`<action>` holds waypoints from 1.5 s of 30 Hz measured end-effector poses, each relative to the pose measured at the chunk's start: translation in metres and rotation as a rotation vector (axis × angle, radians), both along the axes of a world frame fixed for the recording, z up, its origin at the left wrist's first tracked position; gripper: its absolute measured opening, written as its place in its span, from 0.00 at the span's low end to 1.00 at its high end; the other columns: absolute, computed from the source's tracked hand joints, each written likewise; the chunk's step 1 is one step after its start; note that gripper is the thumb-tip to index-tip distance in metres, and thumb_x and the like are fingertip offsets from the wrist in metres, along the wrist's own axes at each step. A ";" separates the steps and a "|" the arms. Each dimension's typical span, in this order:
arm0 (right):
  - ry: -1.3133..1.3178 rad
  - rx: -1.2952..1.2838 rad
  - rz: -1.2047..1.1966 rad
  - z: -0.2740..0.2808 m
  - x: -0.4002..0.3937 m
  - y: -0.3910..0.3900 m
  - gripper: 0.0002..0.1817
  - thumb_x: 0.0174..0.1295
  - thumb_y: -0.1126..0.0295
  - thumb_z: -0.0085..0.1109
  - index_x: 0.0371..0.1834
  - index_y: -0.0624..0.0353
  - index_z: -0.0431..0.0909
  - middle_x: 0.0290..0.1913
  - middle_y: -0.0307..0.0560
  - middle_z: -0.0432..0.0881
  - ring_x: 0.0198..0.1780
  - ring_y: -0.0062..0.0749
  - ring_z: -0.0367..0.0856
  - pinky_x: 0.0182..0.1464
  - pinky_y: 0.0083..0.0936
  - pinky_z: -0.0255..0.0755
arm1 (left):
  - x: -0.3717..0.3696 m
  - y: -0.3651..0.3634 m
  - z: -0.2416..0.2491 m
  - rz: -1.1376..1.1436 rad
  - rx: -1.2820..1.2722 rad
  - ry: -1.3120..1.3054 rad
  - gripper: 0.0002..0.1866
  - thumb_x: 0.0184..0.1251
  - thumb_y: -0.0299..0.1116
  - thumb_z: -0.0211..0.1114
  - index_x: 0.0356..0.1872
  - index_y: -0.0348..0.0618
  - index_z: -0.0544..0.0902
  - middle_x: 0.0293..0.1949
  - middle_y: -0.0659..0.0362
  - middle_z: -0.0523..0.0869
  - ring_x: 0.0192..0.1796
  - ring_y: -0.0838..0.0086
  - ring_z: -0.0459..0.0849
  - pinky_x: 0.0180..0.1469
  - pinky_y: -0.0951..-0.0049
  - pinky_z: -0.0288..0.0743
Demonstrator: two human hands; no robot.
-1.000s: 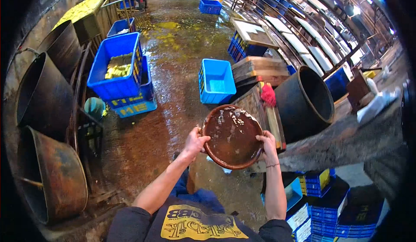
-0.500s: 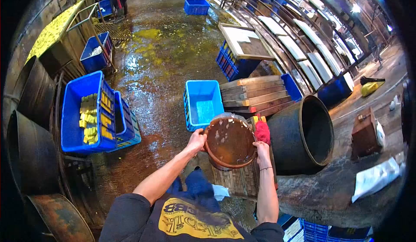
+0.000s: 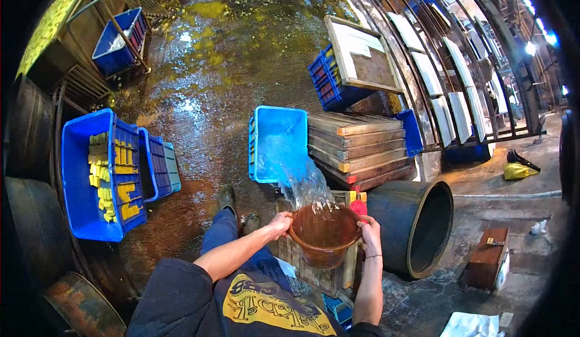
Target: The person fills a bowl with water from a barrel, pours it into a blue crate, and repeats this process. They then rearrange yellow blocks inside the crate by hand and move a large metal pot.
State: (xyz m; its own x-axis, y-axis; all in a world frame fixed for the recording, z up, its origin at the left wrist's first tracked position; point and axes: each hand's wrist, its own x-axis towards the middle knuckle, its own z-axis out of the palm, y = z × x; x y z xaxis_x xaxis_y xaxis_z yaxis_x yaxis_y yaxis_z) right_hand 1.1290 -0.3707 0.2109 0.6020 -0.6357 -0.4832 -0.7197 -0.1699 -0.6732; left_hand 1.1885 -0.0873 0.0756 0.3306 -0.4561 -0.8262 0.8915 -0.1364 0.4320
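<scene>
A round brown basin (image 3: 320, 253) is tipped forward between my two hands. My left hand (image 3: 280, 224) is closed on its left rim, and my right hand (image 3: 370, 231) grips the right rim. Water (image 3: 302, 183) pours over the far edge in a broad splashing stream. It falls toward a light blue plastic crate (image 3: 280, 115) standing on the wet floor just ahead. Under the basin are slatted wooden boards (image 3: 332, 282), and a red cloth (image 3: 359, 208) lies near my right fingers.
Stacked wooden frames (image 3: 356, 134) stand right of the light blue crate, with a large dark drum (image 3: 399, 228) nearer me. A blue crate of yellow blocks (image 3: 84, 156) is at left. A wooden tray (image 3: 368, 59) tops another crate. The floor (image 3: 187, 198) is wet.
The basin has gone from nearly level and holding water to tilted forward, with water now streaming out. Both hands have kept their hold. My view has shifted, and my legs show more.
</scene>
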 end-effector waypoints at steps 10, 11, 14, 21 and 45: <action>-0.097 -0.157 -0.010 0.182 0.105 0.049 0.10 0.55 0.76 0.56 0.42 0.63 0.77 0.19 0.35 0.74 0.14 0.14 0.65 0.14 0.16 0.57 | 0.005 -0.053 0.086 0.053 -0.467 0.324 0.12 0.68 0.28 0.49 0.50 0.45 0.74 0.41 0.62 0.82 0.36 0.75 0.81 0.36 0.67 0.78; -0.129 -0.241 0.105 0.182 0.105 0.034 0.10 0.56 0.75 0.57 0.42 0.63 0.77 0.19 0.34 0.74 0.15 0.14 0.64 0.14 0.15 0.57 | 0.001 -0.060 0.086 0.063 -0.551 0.314 0.13 0.69 0.28 0.49 0.52 0.44 0.74 0.47 0.62 0.81 0.40 0.75 0.81 0.39 0.71 0.78; -0.259 -0.474 0.274 0.204 0.110 0.039 0.09 0.55 0.75 0.59 0.39 0.65 0.79 0.15 0.26 0.63 0.18 0.09 0.55 0.19 0.15 0.49 | -0.012 -0.089 0.075 0.087 -0.655 0.183 0.14 0.69 0.28 0.49 0.54 0.44 0.74 0.47 0.62 0.81 0.41 0.77 0.81 0.41 0.72 0.78; -0.586 -0.337 0.420 0.171 0.050 0.068 0.07 0.58 0.76 0.59 0.38 0.65 0.78 0.17 0.29 0.69 0.19 0.10 0.61 0.21 0.13 0.54 | -0.079 -0.051 0.090 0.252 -0.467 -0.051 0.18 0.67 0.32 0.54 0.57 0.44 0.72 0.48 0.61 0.80 0.43 0.75 0.80 0.40 0.72 0.77; 0.395 0.639 1.969 -0.025 -0.519 0.621 0.19 0.52 0.72 0.62 0.49 0.60 0.73 0.44 0.47 0.79 0.46 0.36 0.78 0.45 0.34 0.75 | -0.851 0.287 0.065 2.148 0.830 -0.378 0.27 0.55 0.24 0.63 0.57 0.44 0.66 0.44 0.58 0.76 0.41 0.73 0.78 0.42 0.72 0.77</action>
